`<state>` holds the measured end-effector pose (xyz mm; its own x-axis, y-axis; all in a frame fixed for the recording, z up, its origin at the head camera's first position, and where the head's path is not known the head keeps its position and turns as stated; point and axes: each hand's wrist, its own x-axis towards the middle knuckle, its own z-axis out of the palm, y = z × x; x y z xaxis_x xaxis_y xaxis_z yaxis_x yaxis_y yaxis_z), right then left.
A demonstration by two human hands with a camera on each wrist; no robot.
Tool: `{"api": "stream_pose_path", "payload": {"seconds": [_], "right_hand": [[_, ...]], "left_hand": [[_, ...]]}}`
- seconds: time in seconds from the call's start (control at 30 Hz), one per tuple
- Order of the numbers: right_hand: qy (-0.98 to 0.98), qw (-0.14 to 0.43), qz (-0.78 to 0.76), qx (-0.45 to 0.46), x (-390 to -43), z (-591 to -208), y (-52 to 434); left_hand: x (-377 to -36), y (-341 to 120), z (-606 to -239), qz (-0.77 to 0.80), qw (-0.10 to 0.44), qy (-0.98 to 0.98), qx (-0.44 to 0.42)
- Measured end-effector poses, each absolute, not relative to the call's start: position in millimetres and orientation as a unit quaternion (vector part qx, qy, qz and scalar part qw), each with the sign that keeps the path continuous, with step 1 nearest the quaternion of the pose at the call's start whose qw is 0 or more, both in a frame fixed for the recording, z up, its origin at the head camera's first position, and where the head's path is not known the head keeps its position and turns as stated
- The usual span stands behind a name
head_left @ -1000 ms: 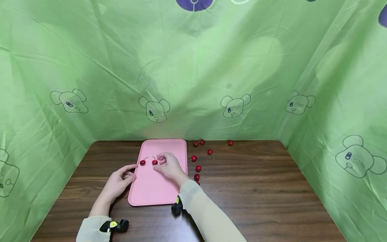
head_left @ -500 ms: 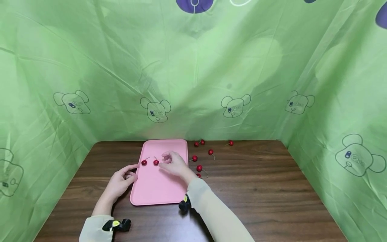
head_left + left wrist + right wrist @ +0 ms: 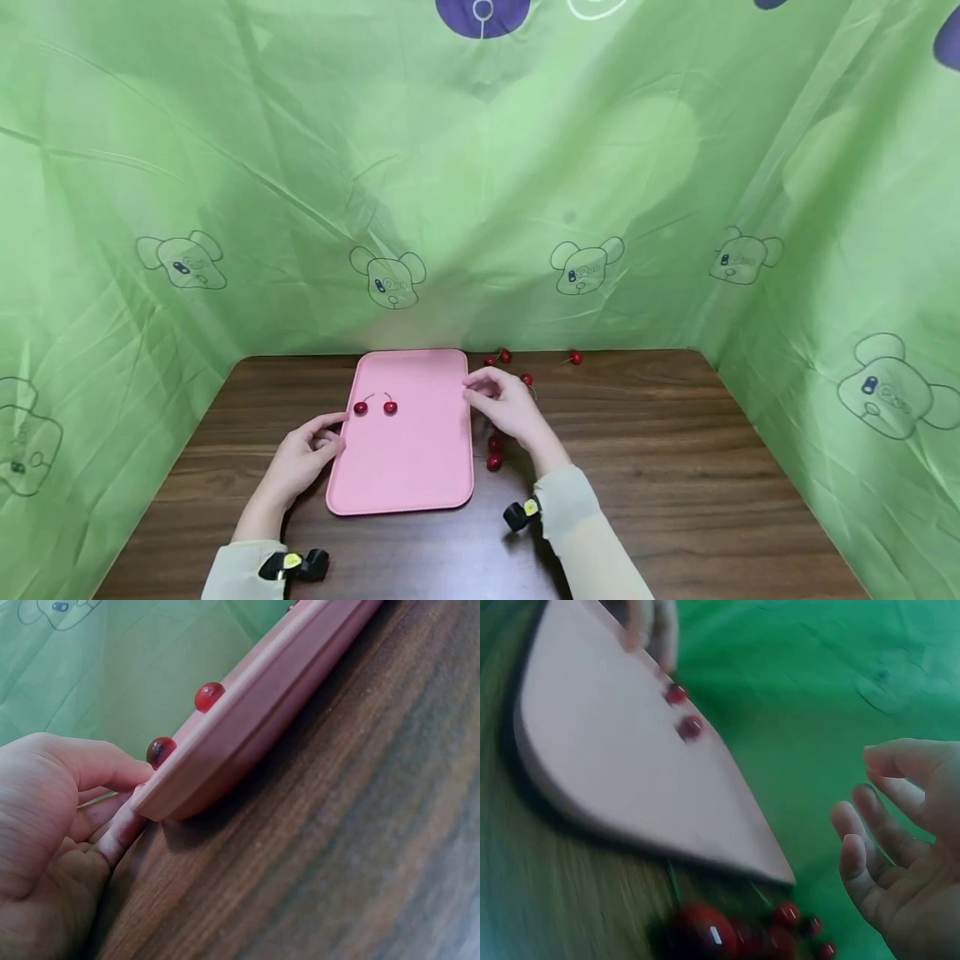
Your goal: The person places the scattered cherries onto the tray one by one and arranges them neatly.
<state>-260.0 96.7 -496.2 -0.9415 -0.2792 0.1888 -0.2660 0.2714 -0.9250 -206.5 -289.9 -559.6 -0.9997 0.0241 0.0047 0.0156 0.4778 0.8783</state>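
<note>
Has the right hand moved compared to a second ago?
Yes. The right hand was over the flat pink plastic tray by the two red cherries; it now hangs past the tray's right edge, above the loose cherries on the dark wooden table.

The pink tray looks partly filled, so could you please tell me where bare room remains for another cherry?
The pink tray is bare across its near half and its far strip, and right of the two cherries. Its left edge is taken by the left hand. Loose cherries crowd the table off its right edge, under the right hand.
</note>
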Motion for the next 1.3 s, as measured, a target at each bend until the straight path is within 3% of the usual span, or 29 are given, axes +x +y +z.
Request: {"api": "stream_pose_path", "payload": {"seconds": [0.3, 0.8, 1.3], "right_hand": [[0.784, -0.058, -0.609, -0.108, -256, -514, 148], [0.767, 0.001, -0.641, -0.037, -256, -554, 164], [0.828, -0.029, -0.555, -0.072, -249, -557, 156]], "left_hand": [[-207, -290, -559, 0.504, 0.001, 0.864, 0.012], [-207, -289, -560, 0.500, -0.001, 0.866, 0.006], [-207, -287, -559, 0.496, 0.000, 0.868, 0.004]]}}
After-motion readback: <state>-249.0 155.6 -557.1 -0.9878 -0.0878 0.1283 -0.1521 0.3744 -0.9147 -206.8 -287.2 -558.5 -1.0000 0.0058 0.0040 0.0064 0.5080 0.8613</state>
